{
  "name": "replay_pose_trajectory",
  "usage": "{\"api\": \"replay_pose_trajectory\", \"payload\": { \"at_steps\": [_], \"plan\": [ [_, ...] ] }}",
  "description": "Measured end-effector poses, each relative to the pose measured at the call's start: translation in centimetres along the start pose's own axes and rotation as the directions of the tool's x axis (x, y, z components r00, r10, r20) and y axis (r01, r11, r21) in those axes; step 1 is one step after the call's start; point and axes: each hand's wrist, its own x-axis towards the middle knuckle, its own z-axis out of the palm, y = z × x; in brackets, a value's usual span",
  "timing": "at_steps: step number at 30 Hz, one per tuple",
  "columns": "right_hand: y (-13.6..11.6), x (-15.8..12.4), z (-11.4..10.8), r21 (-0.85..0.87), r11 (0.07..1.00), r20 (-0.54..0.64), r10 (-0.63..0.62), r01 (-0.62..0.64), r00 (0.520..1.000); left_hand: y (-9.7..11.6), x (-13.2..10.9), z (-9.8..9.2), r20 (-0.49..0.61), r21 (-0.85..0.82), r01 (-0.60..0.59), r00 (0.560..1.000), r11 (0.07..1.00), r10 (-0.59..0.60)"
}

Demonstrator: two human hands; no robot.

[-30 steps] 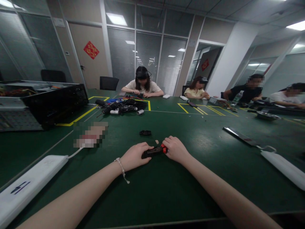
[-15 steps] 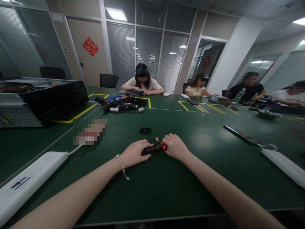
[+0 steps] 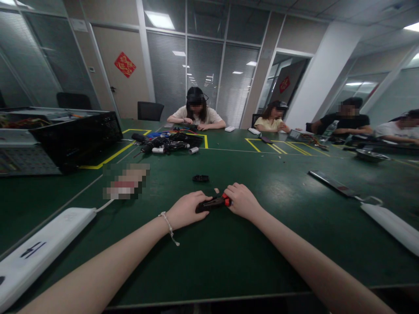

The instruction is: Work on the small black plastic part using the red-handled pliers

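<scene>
My right hand [image 3: 242, 199] is closed around the red handles of a pair of pliers [image 3: 226, 199]. The dark jaws point left and meet a small black part [image 3: 202, 206], whose kind I cannot make out. Between its thumb and fingers, my left hand [image 3: 187, 210] grips that part close to the table top. Just beyond my hands lies another small black piece [image 3: 200, 178]. A tiny pale scrap [image 3: 216, 190] rests near the pliers.
On the green table [image 3: 209, 261], a white power bank [image 3: 46, 244] lies left and a phone [image 3: 330, 183] right. An open computer case [image 3: 75, 139] stands far left. Cables and tools [image 3: 170, 143] are heaped at the back, where a co-worker [image 3: 196, 109] sits.
Both hands keep their hold on the pliers and the black part, almost unmoved. The whole view has shifted very slightly. At the far right, a co-worker's posture has changed.
</scene>
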Motion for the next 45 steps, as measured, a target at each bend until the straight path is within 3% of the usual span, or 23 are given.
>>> {"api": "replay_pose_trajectory", "payload": {
  "at_steps": [45],
  "plan": [
    [-0.12, 0.08, 0.32, -0.022, 1.000, -0.025, -0.015, 0.015, 1.000, -0.23, -0.01, 0.27, -0.034, 0.030, -0.032, 0.999, 0.999, 0.033]
  ]
}}
